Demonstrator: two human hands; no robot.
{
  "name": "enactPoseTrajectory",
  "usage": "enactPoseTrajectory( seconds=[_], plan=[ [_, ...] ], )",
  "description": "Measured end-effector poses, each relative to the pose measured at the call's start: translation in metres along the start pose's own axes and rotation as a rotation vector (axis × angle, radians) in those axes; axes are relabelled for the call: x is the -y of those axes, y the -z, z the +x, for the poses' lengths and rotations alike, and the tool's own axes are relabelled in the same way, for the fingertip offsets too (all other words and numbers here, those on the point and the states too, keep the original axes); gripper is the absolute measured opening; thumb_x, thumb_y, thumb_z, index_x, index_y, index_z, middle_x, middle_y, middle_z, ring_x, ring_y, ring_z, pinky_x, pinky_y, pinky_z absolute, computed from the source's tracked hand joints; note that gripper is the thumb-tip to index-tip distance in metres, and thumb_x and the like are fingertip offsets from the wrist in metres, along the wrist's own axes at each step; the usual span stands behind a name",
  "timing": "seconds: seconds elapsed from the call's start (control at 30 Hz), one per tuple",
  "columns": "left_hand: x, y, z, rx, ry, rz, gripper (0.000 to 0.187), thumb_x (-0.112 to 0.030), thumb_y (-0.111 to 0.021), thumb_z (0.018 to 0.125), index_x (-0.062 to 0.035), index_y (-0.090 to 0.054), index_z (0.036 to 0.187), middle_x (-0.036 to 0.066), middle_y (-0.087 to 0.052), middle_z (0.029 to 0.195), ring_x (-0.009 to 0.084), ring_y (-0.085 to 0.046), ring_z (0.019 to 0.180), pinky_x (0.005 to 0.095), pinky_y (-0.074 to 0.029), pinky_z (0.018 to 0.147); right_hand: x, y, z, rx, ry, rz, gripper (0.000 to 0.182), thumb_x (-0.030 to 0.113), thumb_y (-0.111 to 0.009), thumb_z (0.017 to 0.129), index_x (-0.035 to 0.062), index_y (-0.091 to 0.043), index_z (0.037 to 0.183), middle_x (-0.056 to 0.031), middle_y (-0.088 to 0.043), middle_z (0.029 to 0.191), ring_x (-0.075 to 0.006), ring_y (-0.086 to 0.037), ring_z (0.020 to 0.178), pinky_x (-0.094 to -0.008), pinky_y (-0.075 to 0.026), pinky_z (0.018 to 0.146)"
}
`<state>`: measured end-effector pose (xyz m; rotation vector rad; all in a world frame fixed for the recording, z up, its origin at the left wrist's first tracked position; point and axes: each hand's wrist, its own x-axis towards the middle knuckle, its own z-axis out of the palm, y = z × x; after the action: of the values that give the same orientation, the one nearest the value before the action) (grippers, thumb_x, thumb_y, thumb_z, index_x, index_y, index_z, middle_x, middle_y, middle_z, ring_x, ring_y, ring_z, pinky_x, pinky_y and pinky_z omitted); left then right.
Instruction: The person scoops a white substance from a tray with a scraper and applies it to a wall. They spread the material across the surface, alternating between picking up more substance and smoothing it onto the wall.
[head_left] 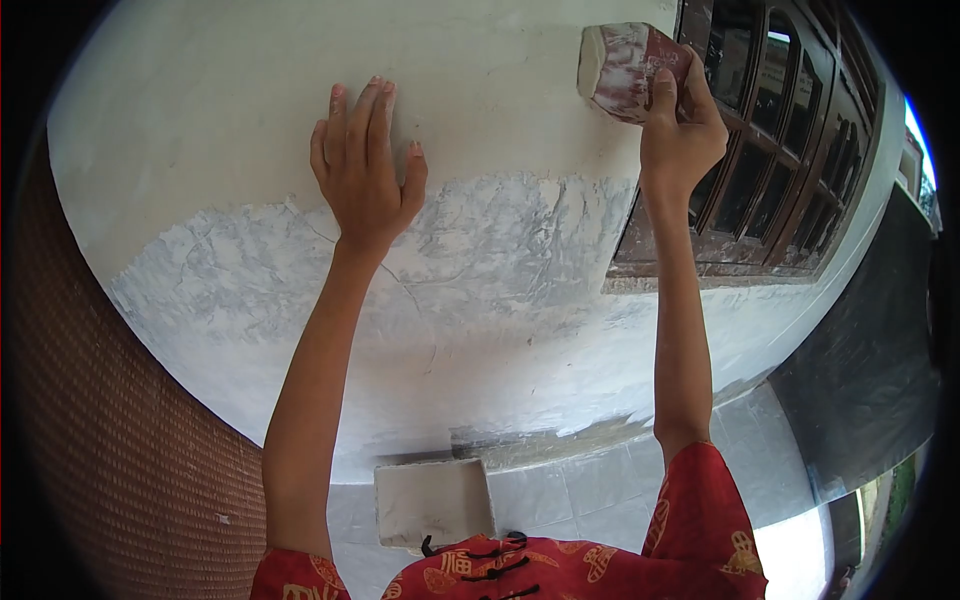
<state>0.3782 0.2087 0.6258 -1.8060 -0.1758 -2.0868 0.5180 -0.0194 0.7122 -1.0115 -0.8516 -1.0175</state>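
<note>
My left hand (pixel 362 170) lies against the upper part of the wall (pixel 480 110), its fingers stretched out and apart, with nothing in it. Off to the right, my right hand (pixel 685 140) grips a dusty, reddish-brown piece of sandpaper (pixel 632 72) between thumb and fingers. The sandpaper is curled at its left edge, smeared with white powder, and held at the wall beside the window frame. Below both hands runs a rough patch of whitish-grey filler (pixel 500 230) with thin cracks in it; the wall above is smoother and cream.
A dark brown window (pixel 765 140) with several panes stands at the right. On the grey tiled floor (pixel 590 490) near my body sits a pale rectangular tub (pixel 430 500). A woven brown mat (pixel 130 440) borders the left side, and a dark sheet (pixel 860 350) hangs at the right.
</note>
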Motion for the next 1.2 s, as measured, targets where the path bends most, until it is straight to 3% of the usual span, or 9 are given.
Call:
enactPoseTrajectory(
  seconds=[0.2,0.33,0.47,0.6,0.67,0.73,0.93,1.1,1.2],
  plan=[
    [0.0,0.002,-0.001,0.016,-0.015,0.015,0.052,-0.034,-0.042,0.098,-0.0075,-0.046,0.143,0.006,-0.048,0.146,0.0317,-0.032,0.144,0.0488,-0.02,0.114,0.024,-0.034,-0.041,0.186,0.112,0.048,0.041,0.012,-0.068,0.093,0.0019,-0.06,0.133,-0.0173,-0.073,0.104,-0.0137,-0.068,0.088,-0.0282,-0.056,0.072],
    [0.001,0.0,-0.001,-0.011,-0.017,0.015,0.052,-0.034,-0.042,0.098,-0.0078,-0.047,0.143,0.006,-0.048,0.146,0.0316,-0.032,0.144,0.0485,-0.02,0.114,0.008,-0.014,-0.031,0.061,0.064,-0.223,0.036,0.003,-0.063,0.092,-0.0026,-0.062,0.128,-0.016,-0.075,0.094,-0.0135,-0.07,0.08,-0.027,-0.057,0.069],
    [0.0,0.001,-0.001,0.012,-0.014,0.025,0.051,-0.034,-0.042,0.099,-0.0077,-0.046,0.143,0.007,-0.048,0.146,0.0315,-0.033,0.143,0.0478,-0.021,0.113,-0.003,0.019,-0.014,-0.085,-0.007,-0.044,0.038,0.006,-0.064,0.092,-0.0013,-0.061,0.129,-0.0184,-0.074,0.1,-0.0146,-0.07,0.084,-0.0274,-0.058,0.07],
    [-0.001,0.002,0.0,0.006,-0.018,0.038,0.051,-0.034,-0.042,0.099,-0.0068,-0.048,0.142,0.007,-0.049,0.145,0.0317,-0.035,0.142,0.0473,-0.022,0.113,0.022,-0.016,-0.053,0.102,-0.017,0.094,0.037,0.005,-0.066,0.091,0.0,-0.063,0.128,-0.0195,-0.074,0.099,-0.0149,-0.07,0.087,-0.0267,-0.056,0.073],
    [-0.001,0.001,0.0,0.002,-0.023,0.031,0.051,-0.034,-0.041,0.099,-0.0068,-0.048,0.141,0.007,-0.05,0.144,0.0317,-0.035,0.142,0.0473,-0.022,0.113,0.01,-0.029,-0.062,0.108,0.13,-0.012,0.038,0.005,-0.066,0.091,0.0011,-0.064,0.128,-0.0198,-0.074,0.099,-0.0131,-0.069,0.085,-0.0271,-0.056,0.072],
    [0.001,0.001,0.001,-0.004,-0.034,0.031,0.051,-0.034,-0.041,0.099,-0.0068,-0.048,0.141,0.007,-0.05,0.144,0.0317,-0.036,0.142,0.0473,-0.022,0.112,0.004,-0.011,-0.051,0.059,-0.048,-0.101,0.037,0.005,-0.064,0.092,-0.0018,-0.062,0.128,-0.0192,-0.074,0.099,-0.0112,-0.068,0.087,-0.0283,-0.056,0.073],
    [-0.002,0.001,0.001,0.021,-0.024,0.03,0.05,-0.034,-0.04,0.1,-0.0071,-0.048,0.141,0.007,-0.05,0.144,0.0319,-0.036,0.142,0.0467,-0.023,0.112,0.002,0.017,-0.028,-0.12,-0.062,0.046,0.037,0.004,-0.062,0.093,0.0005,-0.061,0.13,-0.0176,-0.073,0.102,-0.013,-0.069,0.089,-0.0271,-0.056,0.075],
    [-0.001,0.003,0.0,0.012,-0.023,0.042,0.05,-0.033,-0.04,0.1,-0.0069,-0.047,0.142,0.008,-0.05,0.144,0.0315,-0.035,0.142,0.0468,-0.023,0.112,0.018,-0.029,-0.059,0.138,-0.003,-0.003,0.037,0.002,-0.064,0.091,-0.0001,-0.063,0.128,-0.0185,-0.074,0.095,-0.0153,-0.07,0.085,-0.0299,-0.058,0.073],
    [-0.001,0.002,0.0,0.007,-0.016,0.026,0.05,-0.033,-0.041,0.1,-0.0069,-0.047,0.142,0.007,-0.05,0.144,0.0313,-0.035,0.142,0.0469,-0.022,0.113,-0.012,-0.001,-0.035,-0.051,0.008,-0.063,0.037,0.0,-0.062,0.092,0.0,-0.062,0.129,-0.0184,-0.073,0.097,-0.0147,-0.069,0.081,-0.0292,-0.058,0.072]
  ],
)
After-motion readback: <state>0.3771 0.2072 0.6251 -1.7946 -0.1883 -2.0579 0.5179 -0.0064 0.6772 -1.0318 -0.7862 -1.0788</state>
